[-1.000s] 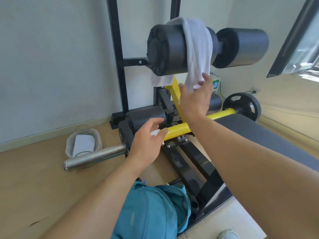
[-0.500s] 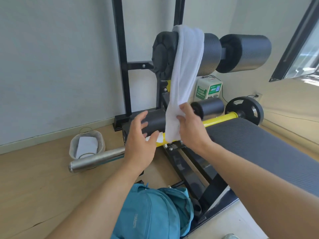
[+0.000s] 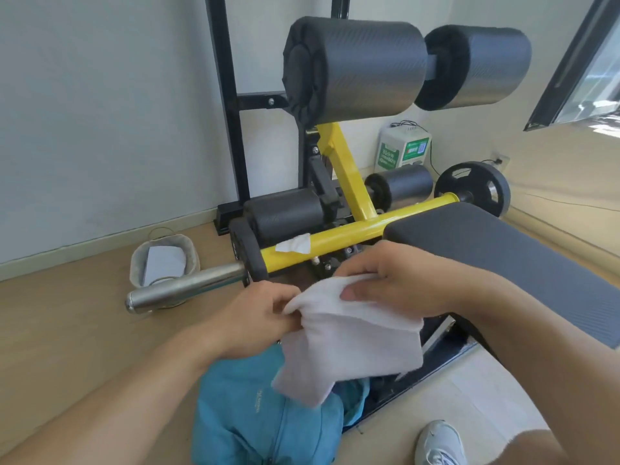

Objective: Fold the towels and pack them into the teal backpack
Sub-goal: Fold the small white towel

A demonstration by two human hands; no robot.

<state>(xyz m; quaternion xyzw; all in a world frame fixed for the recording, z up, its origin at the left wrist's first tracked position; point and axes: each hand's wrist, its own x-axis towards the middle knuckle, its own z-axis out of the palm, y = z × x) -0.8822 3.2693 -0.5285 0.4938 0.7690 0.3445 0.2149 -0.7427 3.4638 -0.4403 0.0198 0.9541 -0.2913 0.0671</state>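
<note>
1. Head view: the left hand pinches the top left corner of the white towel, fingers curled on the cloth.
2. The right hand grips the towel's upper edge, thumb pressed on top.
3. The towel hangs bunched between both hands, above the teal backpack on the floor.
4. Behind stand 2 black foam rollers, a yellow bar and a grey padded bench.
5. A small basket sits near the wall.
</note>
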